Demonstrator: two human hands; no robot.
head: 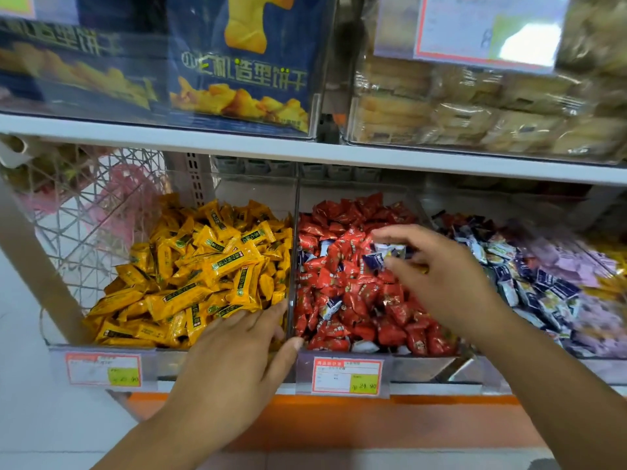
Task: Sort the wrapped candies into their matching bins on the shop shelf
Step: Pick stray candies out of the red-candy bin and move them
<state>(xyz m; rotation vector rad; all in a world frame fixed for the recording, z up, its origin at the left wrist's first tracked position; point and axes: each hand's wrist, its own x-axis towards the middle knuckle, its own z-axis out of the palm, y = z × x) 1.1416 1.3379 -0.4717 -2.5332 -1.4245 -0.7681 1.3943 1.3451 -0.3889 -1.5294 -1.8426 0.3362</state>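
A: What can't you make out?

B: The right edge is smeared; the purple wrappers [583, 266] out there are only a blur, and the frame cuts that heap off; the small print on the price tag [346, 376] is unreadable; the left hand [237, 347] hides the front right corner of the yellow bin [163, 356].

A: And the bins?

B: Clear ones side by side on the lower shelf; the yellow bin is heaped with yellow candies [203, 266]; the red bin [424, 366] beside it holds red candies [356, 293] with a few blue-and-white strays [330, 307] mixed in; right of that lies the blue-and-white pile [529, 276].

A: The hands?

B: The right hand [441, 276] hovers over the red bin, thumb and fingers pinching the held candy [386, 254], blue and white; one piece or two, I cannot tell; the left hand lies flat, fingers straight, on the yellow candies just beside the clear divider [292, 259], thumb at the red bin's front rim, grasping nothing.

A: Above?

B: Blue biscuit boxes [237, 62] and pale wrapped pastries [475, 120] behind clear fronts.
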